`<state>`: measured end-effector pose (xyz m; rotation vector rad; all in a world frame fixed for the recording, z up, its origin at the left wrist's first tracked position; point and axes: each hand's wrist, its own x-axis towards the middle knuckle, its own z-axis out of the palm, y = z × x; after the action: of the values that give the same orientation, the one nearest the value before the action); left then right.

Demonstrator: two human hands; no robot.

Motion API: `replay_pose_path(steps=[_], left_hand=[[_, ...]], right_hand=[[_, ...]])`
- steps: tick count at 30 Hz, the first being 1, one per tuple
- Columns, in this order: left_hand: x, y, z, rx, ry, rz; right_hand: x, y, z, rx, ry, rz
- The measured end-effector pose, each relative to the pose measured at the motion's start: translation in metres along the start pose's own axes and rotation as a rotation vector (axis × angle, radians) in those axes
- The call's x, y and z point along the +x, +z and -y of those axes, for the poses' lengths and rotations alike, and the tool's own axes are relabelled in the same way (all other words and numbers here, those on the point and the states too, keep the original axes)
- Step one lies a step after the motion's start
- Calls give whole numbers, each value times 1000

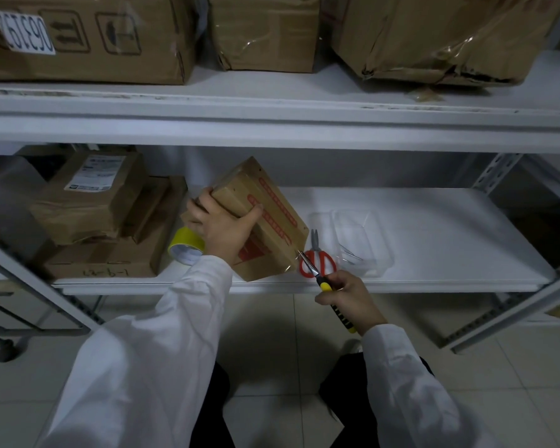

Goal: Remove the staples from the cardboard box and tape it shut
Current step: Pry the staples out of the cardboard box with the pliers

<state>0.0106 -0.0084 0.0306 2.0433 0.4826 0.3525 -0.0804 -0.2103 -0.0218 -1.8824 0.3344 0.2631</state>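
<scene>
My left hand (220,226) grips the tilted box (265,218) on the shelf (434,240); my right hand (348,297) clasps pliers (317,274) at its lower corner (a slip could gouge cardboard, or topple the box).

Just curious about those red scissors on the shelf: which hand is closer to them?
The right hand. It holds pliers just in front of the scissors, apart from them. The left hand grips the box, which lies between it and the scissors.
</scene>
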Motion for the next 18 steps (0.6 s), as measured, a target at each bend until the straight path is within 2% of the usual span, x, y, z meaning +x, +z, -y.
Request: replay_pose_path(steps=[18], left_hand=[[-5,3,-4,46,-45,-55]], right_hand=[[-1,-8,7,-55,8,-32]])
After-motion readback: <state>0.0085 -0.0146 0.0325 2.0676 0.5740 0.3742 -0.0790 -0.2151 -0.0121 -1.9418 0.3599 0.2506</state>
